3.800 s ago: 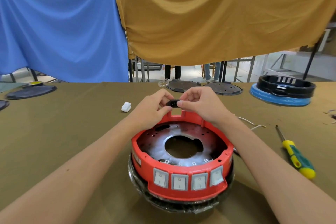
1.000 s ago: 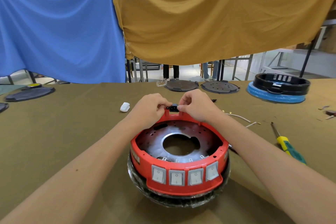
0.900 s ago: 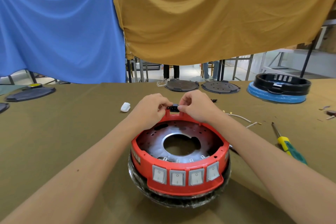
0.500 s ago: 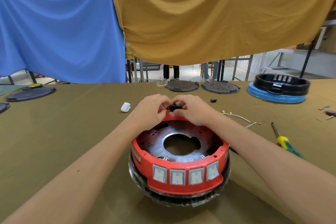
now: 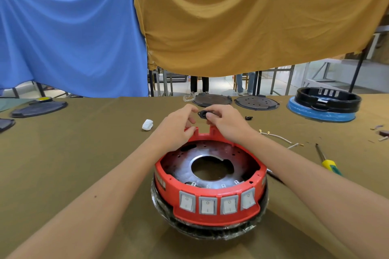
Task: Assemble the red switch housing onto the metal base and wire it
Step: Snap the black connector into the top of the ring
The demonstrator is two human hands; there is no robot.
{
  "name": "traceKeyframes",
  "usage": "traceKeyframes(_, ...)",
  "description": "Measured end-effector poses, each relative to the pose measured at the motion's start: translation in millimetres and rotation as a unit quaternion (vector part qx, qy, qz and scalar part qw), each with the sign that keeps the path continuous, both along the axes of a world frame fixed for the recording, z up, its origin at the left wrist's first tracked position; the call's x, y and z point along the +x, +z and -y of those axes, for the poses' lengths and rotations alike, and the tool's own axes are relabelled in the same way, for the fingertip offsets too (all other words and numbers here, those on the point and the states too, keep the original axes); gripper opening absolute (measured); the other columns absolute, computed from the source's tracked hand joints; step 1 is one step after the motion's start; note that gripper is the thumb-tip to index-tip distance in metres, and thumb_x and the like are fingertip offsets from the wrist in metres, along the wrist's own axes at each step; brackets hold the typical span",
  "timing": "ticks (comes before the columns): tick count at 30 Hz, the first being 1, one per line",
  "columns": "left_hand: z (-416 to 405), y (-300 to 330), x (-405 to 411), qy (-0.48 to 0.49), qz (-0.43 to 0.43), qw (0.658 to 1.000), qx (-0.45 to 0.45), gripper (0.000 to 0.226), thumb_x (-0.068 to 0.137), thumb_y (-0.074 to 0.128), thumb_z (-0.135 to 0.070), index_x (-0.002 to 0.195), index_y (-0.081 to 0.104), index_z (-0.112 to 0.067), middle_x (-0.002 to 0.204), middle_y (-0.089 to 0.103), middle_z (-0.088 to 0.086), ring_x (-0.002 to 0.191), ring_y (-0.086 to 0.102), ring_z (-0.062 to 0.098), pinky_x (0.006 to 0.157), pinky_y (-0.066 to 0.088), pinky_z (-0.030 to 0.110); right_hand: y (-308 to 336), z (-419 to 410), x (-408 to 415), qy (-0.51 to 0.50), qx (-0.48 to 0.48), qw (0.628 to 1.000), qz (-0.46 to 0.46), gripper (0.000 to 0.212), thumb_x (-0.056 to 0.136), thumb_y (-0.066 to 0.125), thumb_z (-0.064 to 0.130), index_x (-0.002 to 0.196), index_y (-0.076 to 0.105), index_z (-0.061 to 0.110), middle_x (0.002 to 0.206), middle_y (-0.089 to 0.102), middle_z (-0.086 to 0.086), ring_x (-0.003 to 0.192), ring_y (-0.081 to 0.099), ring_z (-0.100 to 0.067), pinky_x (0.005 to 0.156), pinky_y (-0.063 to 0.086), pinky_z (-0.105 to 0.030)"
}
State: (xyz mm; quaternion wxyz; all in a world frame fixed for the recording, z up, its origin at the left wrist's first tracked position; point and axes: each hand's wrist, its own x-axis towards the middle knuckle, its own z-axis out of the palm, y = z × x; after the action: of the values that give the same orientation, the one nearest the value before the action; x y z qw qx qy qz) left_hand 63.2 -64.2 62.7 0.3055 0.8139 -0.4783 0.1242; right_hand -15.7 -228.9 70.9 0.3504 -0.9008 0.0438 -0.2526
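The red switch housing [image 5: 210, 214], a ring with several white rocker switches on its near face, sits on the metal base [image 5: 189, 162], which has a round hole in its middle and stands on a black plastic-wrapped part. My right hand [image 5: 226, 121] pinches a small black socket part [image 5: 205, 114] just above the open notch in the housing's far rim. My left hand [image 5: 179, 127] rests on the rim left of the notch, thumb and fingers curled on the red tab, fingertips close to the black part.
A white wire with metal terminals [image 5: 277, 137] and a yellow-green screwdriver [image 5: 328, 163] lie to the right. A white connector [image 5: 147, 124] lies left. Dark round plates [image 5: 255, 102] and a black housing on a blue base [image 5: 324, 104] stand at the far edge.
The black socket part has come up out of the notch in the rim. My right hand lifted it slightly; the notch now shows open. My left hand stays on the rim.
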Motion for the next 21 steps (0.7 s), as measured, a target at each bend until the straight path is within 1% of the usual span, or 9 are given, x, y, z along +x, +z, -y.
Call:
traceKeyframes(3, 1.2, -1.0, 1.1, -0.009, -0.001, 1.000, -0.009, 0.049, 0.094, 0.062, -0.014, 0.138, 0.042, -0.022, 0.103, 0.059, -0.006, 0.085, 0.063, 0.009, 0.083, 0.053, 0.032, 0.9, -0.1, 0.5, 0.028, 0.004, 1.000, -0.005, 0.027, 0.104, 0.042, 0.019, 0.097, 0.067, 0.009, 0.080, 0.067, -0.003, 0.081, 0.063, -0.021, 0.079, 0.047, -0.037)
traceKeyframes(6, 1.1, -1.0, 1.4, -0.018, -0.005, 1.000, -0.023, 0.055, 0.095, 0.062, -0.014, 0.142, 0.037, -0.027, 0.099, 0.057, -0.011, 0.082, 0.063, 0.006, 0.078, 0.051, 0.027, 1.5, 0.0, 0.2, 0.046, -0.023, 0.999, -0.002, 0.037, 0.107, 0.035, 0.024, 0.074, 0.049, 0.012, 0.068, 0.047, 0.001, 0.061, 0.041, -0.010, 0.061, 0.032, -0.029)
traceKeyframes(9, 1.1, 0.6, -0.7, -0.031, 0.003, 0.999, -0.031, 0.049, 0.096, 0.059, -0.011, 0.138, 0.041, -0.026, 0.093, 0.055, -0.016, 0.081, 0.063, 0.009, 0.076, 0.050, 0.026, 1.5, -1.4, -1.6, 0.065, -0.017, 0.998, -0.003, 0.044, 0.108, 0.032, 0.029, 0.068, 0.044, 0.014, 0.064, 0.041, 0.002, 0.055, 0.035, -0.005, 0.055, 0.028, -0.023)
traceKeyframes(13, 0.6, 3.2, -3.3, -0.039, 0.009, 0.999, -0.030, 0.029, 0.098, 0.056, -0.012, 0.125, 0.050, -0.021, 0.088, 0.055, -0.016, 0.080, 0.060, 0.008, 0.076, 0.048, 0.028, 0.7, -1.6, -3.7, 0.077, 0.050, 0.996, -0.014, 0.056, 0.107, 0.031, 0.036, 0.082, 0.062, -0.003, 0.074, 0.055, -0.006, 0.069, 0.048, -0.015, 0.064, 0.038, -0.025)
traceKeyframes(15, 0.1, 4.3, -4.4, -0.044, -0.001, 0.999, -0.031, 0.023, 0.099, 0.055, -0.013, 0.120, 0.051, -0.022, 0.087, 0.057, -0.014, 0.081, 0.060, 0.008, 0.078, 0.046, 0.029, 0.5, -1.2, -3.1, 0.073, 0.065, 0.995, -0.016, 0.061, 0.107, 0.031, 0.038, 0.086, 0.065, -0.008, 0.073, 0.057, -0.006, 0.070, 0.050, -0.017, 0.064, 0.041, -0.021)
traceKeyframes(16, -0.1, 4.5, -4.8, -0.044, -0.006, 0.999, -0.030, 0.021, 0.099, 0.055, -0.014, 0.118, 0.051, -0.023, 0.087, 0.057, -0.014, 0.081, 0.059, 0.007, 0.079, 0.046, 0.029, 0.7, -1.3, -2.8, 0.071, 0.066, 0.995, -0.017, 0.062, 0.107, 0.031, 0.038, 0.087, 0.066, -0.008, 0.073, 0.058, -0.005, 0.071, 0.051, -0.017, 0.068, 0.043, -0.023)
traceKeyframes(18, 0.2, 4.6, -5.0, -0.043, -0.015, 0.999, -0.028, 0.016, 0.100, 0.054, -0.015, 0.113, 0.050, -0.024, 0.088, 0.060, -0.008, 0.083, 0.059, 0.010, 0.081, 0.046, 0.032, 1.4, -0.8, -2.3, 0.070, 0.069, 0.995, -0.010, 0.056, 0.107, 0.033, 0.038, 0.089, 0.066, -0.003, 0.075, 0.060, -0.002, 0.071, 0.054, -0.015, 0.075, 0.045, -0.032)
traceKeyframes(19, 0.6, 4.4, -4.7, -0.041, -0.019, 0.999, -0.026, 0.012, 0.101, 0.054, -0.016, 0.111, 0.051, -0.022, 0.090, 0.062, -0.004, 0.084, 0.059, 0.014, 0.083, 0.047, 0.035, 1.5, -0.2, -2.4, 0.072, 0.073, 0.995, 0.001, 0.048, 0.107, 0.035, 0.036, 0.090, 0.065, 0.002, 0.077, 0.060, 0.000, 0.071, 0.055, -0.013, 0.075, 0.045, -0.032)
traceKeyframes(21, 1.2, 4.2, -3.6, -0.032, -0.024, 0.999, -0.022, 0.009, 0.102, 0.053, -0.019, 0.111, 0.052, -0.019, 0.094, 0.064, 0.001, 0.087, 0.060, 0.019, 0.084, 0.048, 0.040, 1.7, 0.5, -3.8, 0.076, 0.087, 0.993, 0.018, 0.033, 0.105, 0.044, 0.034, 0.098, 0.065, 0.009, 0.085, 0.063, 0.001, 0.075, 0.058, -0.008, 0.072, 0.048, -0.024)
